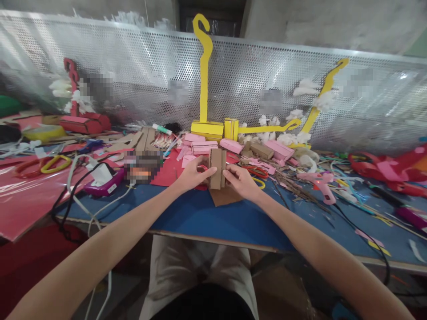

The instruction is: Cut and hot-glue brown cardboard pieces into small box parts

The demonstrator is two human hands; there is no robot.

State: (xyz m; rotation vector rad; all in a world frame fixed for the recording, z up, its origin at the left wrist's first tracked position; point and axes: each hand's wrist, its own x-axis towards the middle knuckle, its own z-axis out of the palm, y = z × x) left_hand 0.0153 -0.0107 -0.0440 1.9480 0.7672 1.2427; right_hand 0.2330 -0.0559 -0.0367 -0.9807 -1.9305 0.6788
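Between my hands, a small folded piece of brown cardboard (216,166) is held upright above the blue table (187,218). My left hand (197,173) pinches its left edge, the thumb lying on the front face. On the other side my right hand (239,178) grips the right edge with thumb and fingertips. A flat brown cardboard sheet (225,198) lies on the table just under the held piece. Behind it are several pink box-like blocks (204,146), and red paper (167,171) spreads to the left.
Yellow hook-shaped cutouts on boxes (207,129) stand against a perforated metal panel (143,75). On the right lies a pink glue gun (325,184) with a trailing cord. A purple power strip (105,183), cables and yellow-handled scissors (56,164) are at the left. Scraps litter the table.
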